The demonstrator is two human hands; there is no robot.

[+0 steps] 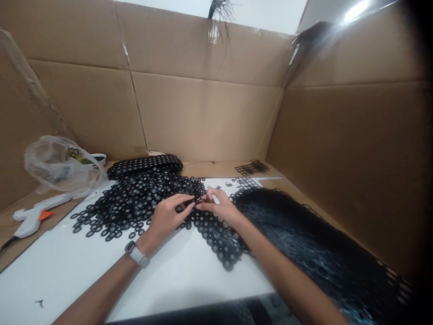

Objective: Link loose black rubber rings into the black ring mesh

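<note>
My left hand [172, 210], wearing a watch with a pale strap [136, 253], pinches small black rings [198, 199] between thumb and fingertips. My right hand [221, 206] meets it from the other side, closed around a short white pen-like stick [215, 199]; its fingertips are at the same rings. Exactly how the rings are gripped is too small to make out. Beneath the hands lies a sheet of linked black rings [226, 248]. A large heap of loose black rings [135, 198] spreads to the left on the white board [162, 280].
A white glue gun [32, 216] with an orange trigger lies at the left, near a clear plastic bag [56, 162] and a small white cup [99, 158]. A rolled dotted black piece [145, 164] sits behind the heap. Black mesh [304, 243] covers the right side. Cardboard walls [203, 108] enclose the table.
</note>
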